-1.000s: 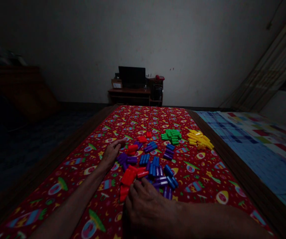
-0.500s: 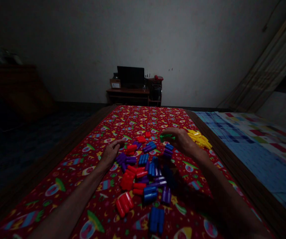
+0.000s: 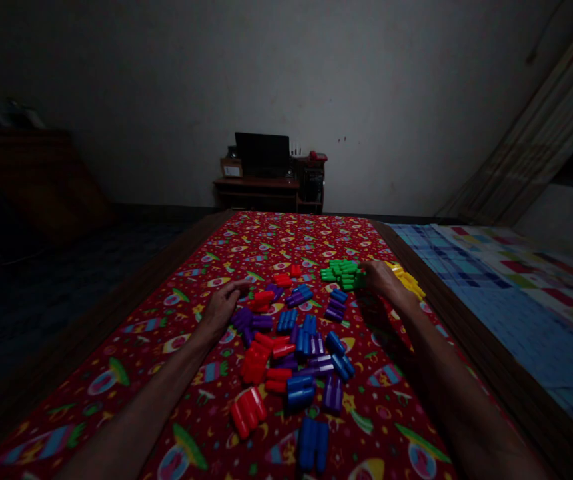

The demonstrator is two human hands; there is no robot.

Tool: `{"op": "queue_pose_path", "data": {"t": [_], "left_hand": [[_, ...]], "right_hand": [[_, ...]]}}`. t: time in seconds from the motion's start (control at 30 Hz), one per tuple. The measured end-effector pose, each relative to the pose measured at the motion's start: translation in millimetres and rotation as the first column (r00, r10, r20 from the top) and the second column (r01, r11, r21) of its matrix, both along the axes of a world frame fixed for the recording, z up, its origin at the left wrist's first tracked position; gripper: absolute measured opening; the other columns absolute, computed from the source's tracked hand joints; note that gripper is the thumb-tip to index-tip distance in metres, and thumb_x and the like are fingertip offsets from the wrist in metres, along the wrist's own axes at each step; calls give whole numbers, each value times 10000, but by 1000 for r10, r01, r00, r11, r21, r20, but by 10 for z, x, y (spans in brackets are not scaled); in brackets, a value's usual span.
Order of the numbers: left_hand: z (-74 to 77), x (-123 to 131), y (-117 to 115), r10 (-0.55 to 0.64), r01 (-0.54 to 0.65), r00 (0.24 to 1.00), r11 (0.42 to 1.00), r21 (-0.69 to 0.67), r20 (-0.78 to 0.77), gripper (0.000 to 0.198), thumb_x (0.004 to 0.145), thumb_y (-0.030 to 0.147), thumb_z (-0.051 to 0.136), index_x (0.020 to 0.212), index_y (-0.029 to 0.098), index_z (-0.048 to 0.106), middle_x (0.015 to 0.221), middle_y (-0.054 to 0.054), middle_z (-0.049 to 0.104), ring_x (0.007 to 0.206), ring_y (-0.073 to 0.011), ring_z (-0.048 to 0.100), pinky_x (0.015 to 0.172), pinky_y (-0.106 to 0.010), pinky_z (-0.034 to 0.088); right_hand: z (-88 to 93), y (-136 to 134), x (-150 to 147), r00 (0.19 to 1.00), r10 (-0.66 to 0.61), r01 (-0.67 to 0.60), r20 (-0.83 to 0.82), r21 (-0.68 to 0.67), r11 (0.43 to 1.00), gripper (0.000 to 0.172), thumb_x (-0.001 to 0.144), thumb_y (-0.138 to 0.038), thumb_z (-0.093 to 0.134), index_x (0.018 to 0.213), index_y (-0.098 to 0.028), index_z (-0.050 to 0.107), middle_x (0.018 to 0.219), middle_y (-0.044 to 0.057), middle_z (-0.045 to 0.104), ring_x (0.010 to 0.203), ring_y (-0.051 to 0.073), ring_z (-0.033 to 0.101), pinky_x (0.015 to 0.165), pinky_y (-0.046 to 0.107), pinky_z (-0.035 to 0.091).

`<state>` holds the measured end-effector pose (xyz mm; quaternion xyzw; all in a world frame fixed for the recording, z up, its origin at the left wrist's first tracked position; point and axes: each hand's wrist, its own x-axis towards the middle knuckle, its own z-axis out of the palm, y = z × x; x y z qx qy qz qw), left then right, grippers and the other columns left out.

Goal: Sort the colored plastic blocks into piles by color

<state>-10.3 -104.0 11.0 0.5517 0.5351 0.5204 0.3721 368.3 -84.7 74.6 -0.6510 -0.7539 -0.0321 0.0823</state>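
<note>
Right hand (image 3: 382, 278) shifted right, off green blocks (image 3: 342, 274) to their right edge; cannot tell its grip; left hand (image 3: 221, 307) loosely spread beside purple blocks (image 3: 243, 320); green group, far right, seems tidied.

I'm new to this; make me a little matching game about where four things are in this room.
Things
1. Green toy block pile
2. Yellow toy block pile
3. Left hand
4. Black monitor

Places
A. Just left of the purple toy blocks
B. On the desk
C. Right of the right hand, partly hidden by it
D. Just left of the right hand

Pairs: 1-D, 2-C, 3-A, 4-B
</note>
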Motion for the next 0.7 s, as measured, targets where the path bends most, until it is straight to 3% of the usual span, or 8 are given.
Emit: {"op": "queue_pose_path", "data": {"t": [0.17,0.33,0.5,0.6,0.7], "left_hand": [[9,11,-11,-3,3,1000,1000,-3,26,391,630,418,594,907,163,696,1052,-120,718,1010,-288,653,939,-417,481],[-11,-2,20,-8,7,1000,1000,13,29,395,629,426,601,900,156,702,1027,-122,724,982,-283,660,934,-420,484],[-80,-27,46,-23,27,998,998,54,-59,407,687,429,561,953,152,694,1019,-114,722,966,-274,663,918,-427,494],[-118,-28,33,-35,51,983,995,85,-178,453,770,434,478,1061,138,661,1094,-126,695,1004,-273,653,922,-443,494],[-110,-5,88,-4,56,941,988,143,-337,533,845,455,405,1242,138,565,1269,-144,605,1148,-276,582,998,-459,441]], "right_hand": [[3,12,-32,991,40,-35,-130,40,999,451,755,-35,475,1167,-98,648,951,143,717,810,181,636,683,232,417],[115,-35,-31,985,46,-34,-168,75,997,381,776,-65,466,1088,-83,682,894,153,719,773,186,641,658,233,414],[213,-208,-235,920,256,-210,-296,178,961,273,856,-200,488,1001,-120,704,821,97,722,716,168,634,642,225,434],[79,-454,-408,830,395,-356,-393,171,919,329,914,-329,459,1074,-159,690,884,81,730,783,189,658,706,266,490],[-251,-750,-436,796,414,-384,-441,161,909,431,932,-439,422,1239,-200,609,1166,115,666,1056,254,623,883,382,499]]}}
